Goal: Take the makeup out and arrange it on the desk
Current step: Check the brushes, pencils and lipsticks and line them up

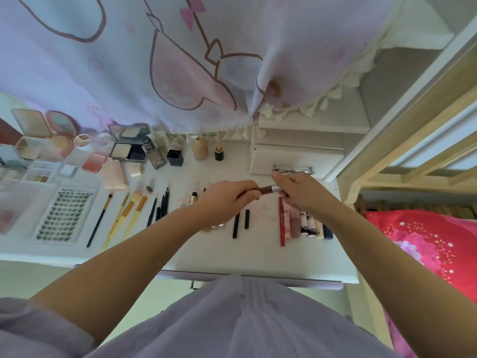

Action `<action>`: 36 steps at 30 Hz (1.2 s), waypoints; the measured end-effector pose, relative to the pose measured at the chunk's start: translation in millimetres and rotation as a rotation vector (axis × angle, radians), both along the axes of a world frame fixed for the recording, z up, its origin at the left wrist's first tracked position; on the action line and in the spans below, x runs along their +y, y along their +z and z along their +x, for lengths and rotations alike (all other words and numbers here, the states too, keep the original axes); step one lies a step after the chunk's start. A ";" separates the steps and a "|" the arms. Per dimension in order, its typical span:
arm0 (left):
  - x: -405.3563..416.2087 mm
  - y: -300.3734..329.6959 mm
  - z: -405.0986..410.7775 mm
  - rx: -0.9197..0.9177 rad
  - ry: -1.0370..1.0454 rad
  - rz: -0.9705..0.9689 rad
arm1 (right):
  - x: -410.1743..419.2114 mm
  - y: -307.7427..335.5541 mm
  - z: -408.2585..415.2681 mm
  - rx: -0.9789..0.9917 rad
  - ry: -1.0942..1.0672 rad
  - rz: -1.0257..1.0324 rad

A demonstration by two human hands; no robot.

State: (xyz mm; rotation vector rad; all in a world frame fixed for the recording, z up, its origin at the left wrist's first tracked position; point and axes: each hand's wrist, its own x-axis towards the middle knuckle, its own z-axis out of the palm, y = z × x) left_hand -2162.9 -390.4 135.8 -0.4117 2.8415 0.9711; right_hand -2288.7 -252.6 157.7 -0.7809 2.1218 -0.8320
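Both hands meet over the middle of the white desk (258,254) on one brown lip pencil (267,188) with a silver cap end. My left hand (229,200) grips its dark left end; my right hand (300,192) pinches the silver end. Below them lie a red pencil (281,220), a row of lip tubes (305,224) and two black sticks (236,224). Left of the hands lie yellow-handled brushes (126,213), black pencils (160,206) and a false-lash card (64,218).
Compacts and palettes (129,146) crowd the back left, with small bottles (200,148) behind the hands. A white drawer box (294,157) carries an eyelash curler (294,170). A pink curtain (154,60) hangs over the back edge. A red bedspread (426,244) lies right.
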 end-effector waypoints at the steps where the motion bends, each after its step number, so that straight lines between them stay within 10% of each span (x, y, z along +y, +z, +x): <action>1: -1.0 0.7 1.7 0.003 0.003 0.083 | 0.8 2.2 1.6 0.050 0.035 -0.018; 36: -20.8 11.9 9.1 0.015 -0.040 -0.186 | 0.6 18.8 -2.4 -0.410 0.029 0.011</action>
